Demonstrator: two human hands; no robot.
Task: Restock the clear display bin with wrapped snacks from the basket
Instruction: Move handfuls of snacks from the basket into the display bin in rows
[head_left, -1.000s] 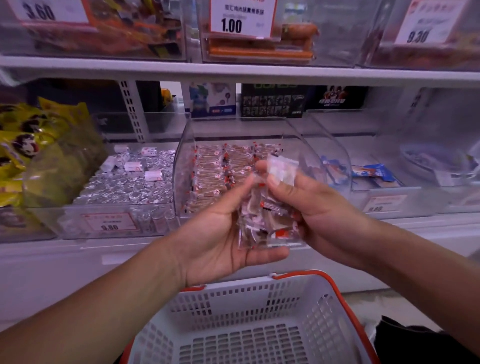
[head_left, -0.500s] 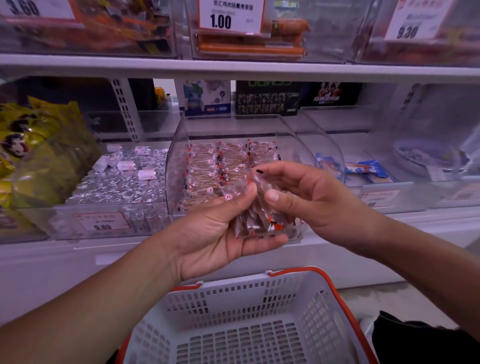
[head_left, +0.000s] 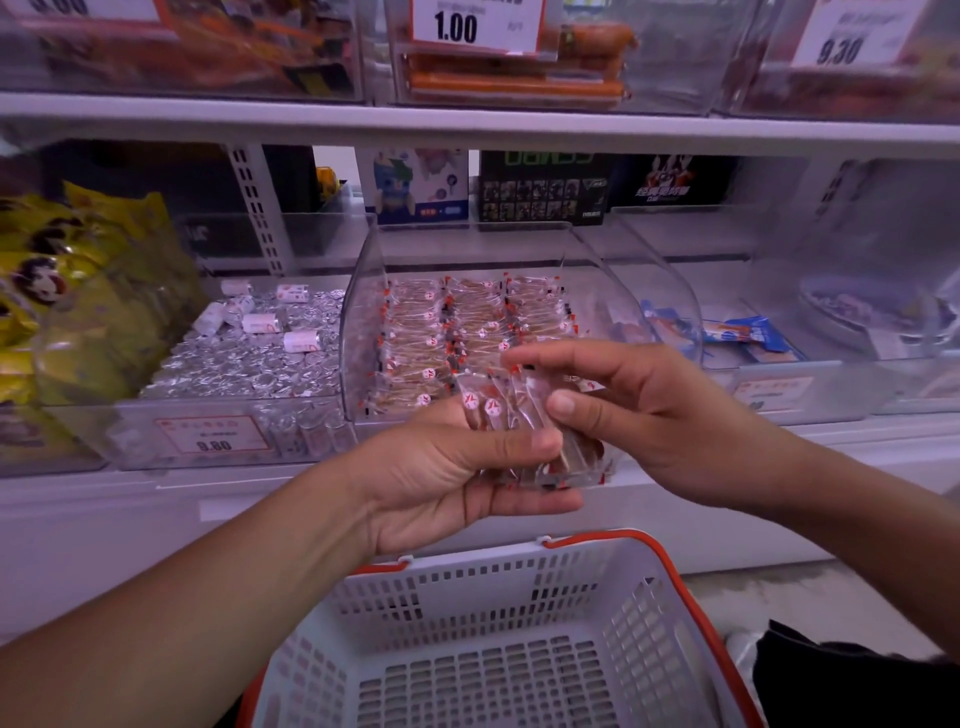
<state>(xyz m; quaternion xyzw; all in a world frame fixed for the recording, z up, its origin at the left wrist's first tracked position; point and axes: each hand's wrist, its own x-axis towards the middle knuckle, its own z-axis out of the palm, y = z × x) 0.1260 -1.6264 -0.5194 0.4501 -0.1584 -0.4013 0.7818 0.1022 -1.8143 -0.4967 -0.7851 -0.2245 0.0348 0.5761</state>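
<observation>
We hold a small stack of wrapped snacks (head_left: 524, 431) in front of the clear display bin (head_left: 363, 312), just above the white basket (head_left: 519, 571) with its orange rim. Our left hand (head_left: 447, 478) cradles the stack from below and behind, the thumb laid across its front and the fingers curled beneath, which looks meant to keep the slippery wrappers from fanning apart. Our right hand (head_left: 644, 410) comes in from the other side, thumb on the stack's near face and forefinger reaching over its top edge, a loose pinch that seems aimed at squaring the packets or peeling some off. The stack sits between both hands, touching each, and hangs just in front of the bin's low front lip. Inside the bin, matching packets stand in three neat rows, with bare room at the right side, so we judge the stack is being aligned to slot in as another row. The visible part of the basket shows no packets.
</observation>
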